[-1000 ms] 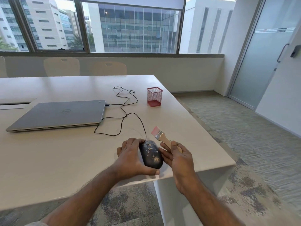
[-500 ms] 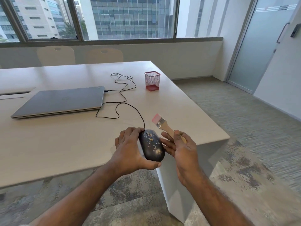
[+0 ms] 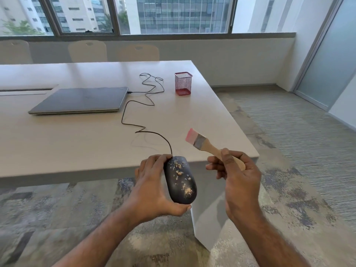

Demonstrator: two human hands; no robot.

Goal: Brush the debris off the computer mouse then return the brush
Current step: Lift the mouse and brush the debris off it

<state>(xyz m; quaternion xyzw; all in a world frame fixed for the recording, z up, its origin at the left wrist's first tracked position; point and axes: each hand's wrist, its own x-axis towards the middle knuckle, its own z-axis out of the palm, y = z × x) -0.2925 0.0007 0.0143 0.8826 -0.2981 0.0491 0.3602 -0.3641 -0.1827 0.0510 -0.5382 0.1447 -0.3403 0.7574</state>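
A black computer mouse [image 3: 180, 180] speckled with tan debris is held off the table's front edge, over the carpet. My left hand [image 3: 152, 187] grips it from the left side and underneath. Its black cable [image 3: 154, 133] runs back across the table to the laptop. My right hand [image 3: 238, 176] grips the wooden handle of a small brush [image 3: 204, 144]. The brush's pink bristles point up and to the left, a short way to the right of the mouse and not touching it.
A closed grey laptop [image 3: 81, 101] lies on the white table [image 3: 77, 143] at the left. A red mesh pen holder [image 3: 183, 83] stands near the table's right edge. Chair backs [image 3: 87, 52] line the far side. Carpet [image 3: 289, 132] spreads to the right, with a glass door [image 3: 327, 64] beyond.
My left hand has lifted the mouse off the table toward me, past the front edge. My right hand has drawn apart from the mouse, carrying the brush to the right.
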